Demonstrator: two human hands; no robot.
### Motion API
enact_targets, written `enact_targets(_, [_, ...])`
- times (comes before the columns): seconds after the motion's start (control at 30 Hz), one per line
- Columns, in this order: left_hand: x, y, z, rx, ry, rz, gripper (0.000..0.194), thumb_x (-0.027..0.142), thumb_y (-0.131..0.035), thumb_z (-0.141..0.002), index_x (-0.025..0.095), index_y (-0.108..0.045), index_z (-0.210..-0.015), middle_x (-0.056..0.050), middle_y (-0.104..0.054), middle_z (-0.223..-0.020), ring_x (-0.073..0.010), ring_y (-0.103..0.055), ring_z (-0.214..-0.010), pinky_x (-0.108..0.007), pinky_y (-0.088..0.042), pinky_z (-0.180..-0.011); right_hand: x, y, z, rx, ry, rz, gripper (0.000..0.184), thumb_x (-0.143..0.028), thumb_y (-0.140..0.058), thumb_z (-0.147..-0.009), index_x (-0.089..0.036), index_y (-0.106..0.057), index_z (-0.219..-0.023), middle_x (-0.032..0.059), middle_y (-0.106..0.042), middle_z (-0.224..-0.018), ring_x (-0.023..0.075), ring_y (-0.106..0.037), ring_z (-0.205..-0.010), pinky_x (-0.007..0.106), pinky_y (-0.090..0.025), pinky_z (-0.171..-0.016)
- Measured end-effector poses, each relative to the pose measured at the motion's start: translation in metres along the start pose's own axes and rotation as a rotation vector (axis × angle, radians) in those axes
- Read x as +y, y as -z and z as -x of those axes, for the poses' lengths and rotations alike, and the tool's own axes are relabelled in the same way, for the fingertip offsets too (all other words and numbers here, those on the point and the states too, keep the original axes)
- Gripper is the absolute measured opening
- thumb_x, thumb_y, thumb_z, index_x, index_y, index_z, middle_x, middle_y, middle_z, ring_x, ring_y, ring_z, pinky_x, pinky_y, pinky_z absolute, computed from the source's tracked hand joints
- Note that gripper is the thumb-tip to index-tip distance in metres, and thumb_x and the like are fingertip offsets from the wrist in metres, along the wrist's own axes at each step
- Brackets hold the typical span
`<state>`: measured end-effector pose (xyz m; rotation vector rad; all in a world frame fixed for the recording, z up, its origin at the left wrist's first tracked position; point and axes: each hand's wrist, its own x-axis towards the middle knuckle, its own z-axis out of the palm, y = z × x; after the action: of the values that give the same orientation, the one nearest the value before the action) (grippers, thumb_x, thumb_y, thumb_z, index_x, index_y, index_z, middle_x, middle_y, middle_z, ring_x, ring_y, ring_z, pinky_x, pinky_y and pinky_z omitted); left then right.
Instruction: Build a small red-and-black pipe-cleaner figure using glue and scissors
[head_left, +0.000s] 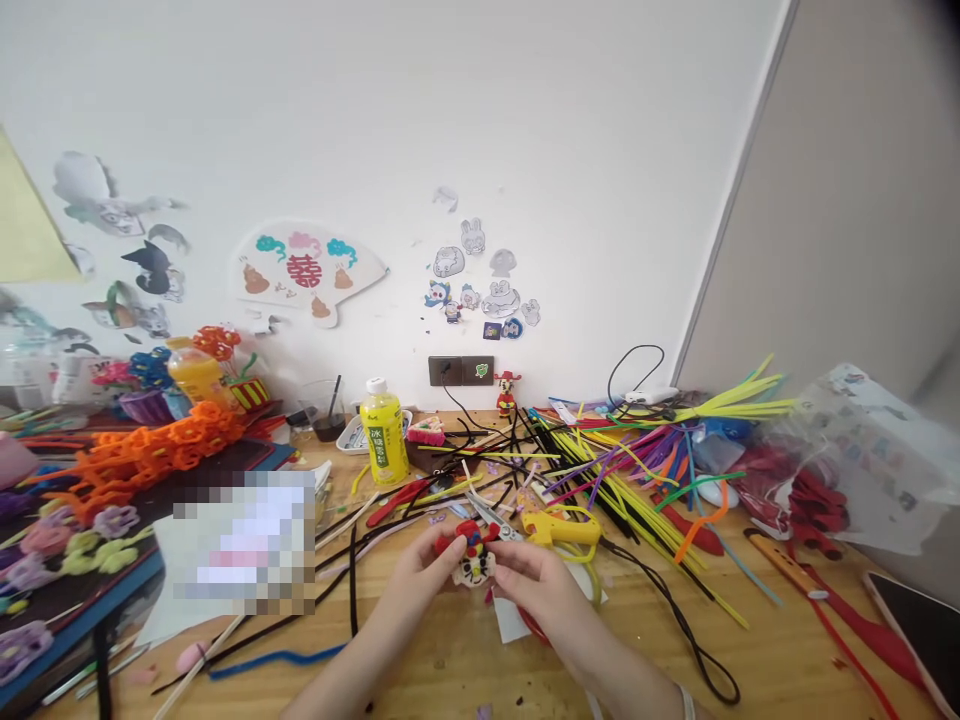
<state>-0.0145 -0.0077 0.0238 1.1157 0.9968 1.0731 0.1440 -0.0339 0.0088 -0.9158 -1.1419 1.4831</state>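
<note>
A small fuzzy doll head (474,572) with a white face, black eyes and a red and blue top is held up above the wooden table. My left hand (435,568) pinches it from the left, thumb on the red part. On the other side, the fingers of my right hand (531,582) close on its right edge. Just beyond lie open scissors (491,515), and a yellow glue gun (566,527) rests to their right. Below my right hand a white paper piece (513,622) and a roll of tape (591,580) are partly covered.
A yellow drink bottle (385,440) stands behind the hands. Many pipe cleaners (626,500) spread over the right. A finished red-hatted figure (507,395) stands by the wall socket (460,370). Orange pipe-cleaner flowers (157,455) lie left; a phone (919,630) lies at far right.
</note>
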Motion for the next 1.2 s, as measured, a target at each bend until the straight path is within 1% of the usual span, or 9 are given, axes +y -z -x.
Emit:
enact_targets(0.23, [0.003, 0.006, -0.003, -0.045, 0.079, 0.077, 0.049, 0.040, -0.075, -0.057, 0.019, -0.060, -0.098, -0.001, -0.067, -0.075, -0.0146, -0.060, -0.062, -0.027, -0.050, -0.057, 0.003, 0.002, -0.006, 0.042, -0.003, 0.001, 0.044, -0.045, -0.072, -0.059, -0.013, -0.067, -0.089, 0.0088, -0.070, -0.086, 0.0205, -0.063, -0.080, 0.033, -0.047, -0.076])
enact_targets(0.37, [0.004, 0.015, -0.011, -0.022, 0.085, 0.091, 0.048, 0.039, -0.075, -0.057, 0.019, -0.061, -0.098, -0.002, -0.067, -0.077, -0.0151, -0.060, -0.066, -0.028, -0.050, -0.060, 0.001, 0.005, -0.007, 0.113, -0.035, 0.036, 0.041, -0.042, -0.072, -0.058, -0.014, -0.065, -0.088, 0.0092, -0.068, -0.091, 0.0202, -0.064, -0.079, 0.032, -0.047, -0.074])
enact_targets(0.43, [0.003, 0.018, -0.013, -0.020, 0.077, 0.037, 0.045, 0.038, -0.075, -0.057, 0.018, -0.061, -0.096, -0.001, -0.066, -0.075, -0.0142, -0.059, -0.063, -0.027, -0.049, -0.060, 0.001, 0.006, -0.007, 0.120, 0.002, 0.104, 0.038, -0.041, -0.069, -0.062, -0.014, -0.064, -0.088, 0.0092, -0.068, -0.090, 0.0202, -0.064, -0.079, 0.031, -0.047, -0.072])
enact_targets(0.53, [0.002, 0.017, -0.012, -0.046, 0.041, -0.060, 0.041, 0.036, -0.076, -0.056, 0.018, -0.063, -0.091, -0.001, -0.066, -0.073, -0.0143, -0.059, -0.063, -0.025, -0.046, -0.059, 0.003, 0.005, -0.007, 0.117, 0.112, 0.300, 0.028, -0.035, -0.063, -0.069, -0.014, -0.064, -0.086, 0.0061, -0.067, -0.079, 0.0178, -0.062, -0.070, 0.028, -0.047, -0.066])
enact_targets(0.6, [0.002, 0.014, -0.011, -0.073, -0.007, -0.102, 0.040, 0.035, -0.078, -0.053, 0.017, -0.065, -0.087, -0.002, -0.067, -0.074, -0.0153, -0.059, -0.066, -0.024, -0.044, -0.059, 0.004, 0.004, -0.007, 0.103, 0.170, 0.453, 0.017, -0.030, -0.058, -0.073, -0.014, -0.064, -0.077, 0.0026, -0.065, -0.067, 0.0149, -0.059, -0.061, 0.025, -0.045, -0.059])
enact_targets(0.7, [0.002, 0.009, -0.008, -0.099, -0.065, -0.116, 0.038, 0.034, -0.079, -0.050, 0.016, -0.066, -0.081, -0.004, -0.069, -0.078, -0.0165, -0.059, -0.071, -0.025, -0.044, -0.064, 0.005, 0.001, -0.007, 0.099, 0.209, 0.590, 0.018, -0.026, -0.053, -0.075, -0.016, -0.059, -0.062, -0.0015, -0.057, -0.054, 0.0113, -0.052, -0.051, 0.021, -0.038, -0.050])
enact_targets(0.9, [-0.004, 0.005, -0.006, -0.005, -0.045, -0.044, 0.037, 0.037, -0.077, -0.054, 0.016, -0.063, -0.081, -0.003, -0.069, -0.075, -0.0159, -0.060, -0.067, -0.025, -0.045, -0.063, 0.006, 0.002, -0.008, 0.117, 0.147, 0.457, 0.014, -0.029, -0.058, -0.071, -0.017, -0.057, -0.064, -0.0019, -0.057, -0.056, 0.0126, -0.054, -0.052, 0.022, -0.041, -0.050])
enact_targets(1.03, [-0.009, 0.004, -0.007, -0.010, -0.013, 0.019, 0.032, 0.039, -0.075, -0.056, 0.015, -0.062, -0.074, 0.000, -0.067, -0.071, -0.0126, -0.058, -0.065, -0.024, -0.046, -0.064, 0.007, 0.002, -0.011, 0.166, 0.132, 0.379, 0.015, -0.032, -0.061, -0.068, -0.017, -0.057, -0.067, -0.0010, -0.059, -0.059, 0.0145, -0.057, -0.053, 0.025, -0.043, -0.053])
enact_targets(1.2, [-0.009, 0.001, -0.006, -0.052, -0.006, -0.048, 0.035, 0.042, -0.076, -0.052, 0.015, -0.063, -0.071, 0.000, -0.066, -0.066, -0.0141, -0.060, -0.064, -0.028, -0.049, -0.067, 0.004, 0.006, -0.014, 0.264, 0.170, 0.288, 0.021, -0.037, -0.063, -0.067, -0.018, -0.055, -0.064, -0.0018, -0.056, -0.055, 0.0146, -0.055, -0.052, 0.026, -0.042, -0.054])
